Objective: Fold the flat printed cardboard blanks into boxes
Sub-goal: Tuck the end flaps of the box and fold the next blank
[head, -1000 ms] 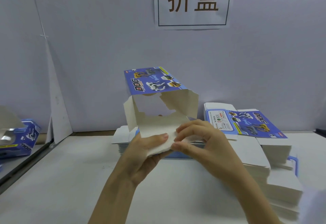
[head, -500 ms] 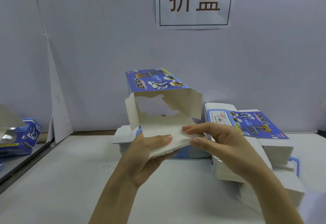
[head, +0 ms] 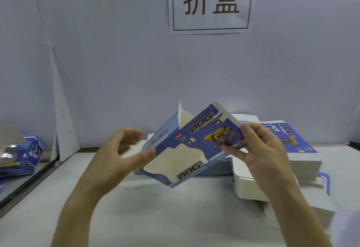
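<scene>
Box [head: 191,149] in hand is half formed: blue printed face w/ window cutout tilted toward the camera, held in the air above the table [head: 155,217], in front of the stacks. One white flap sticks up at the far end, so that end isn't closed; can't tell about the near end from this angle.

Right hand [head: 261,155] pinches the box's upper right edge, thumb on the printed face, fingers curled behind. Left hand [head: 120,155] is motion-blurred, fingers loosely spread and relaxed; thumb tip at the box's lower left edge, touching or just beside, can't say which. Not a real grip on that side.

Done so far, as I read it: one finished box [head: 21,155] sits far left by the wall.

Left: plenty. Flat blanks [head: 288,139] piled thick on the right behind the right hand, second pile [head: 214,166] directly behind the held box. So early on, approx one done, one in progress, both piles pending.

Sign [head: 211,3] on wall, two characters, n/a for progress.
</scene>
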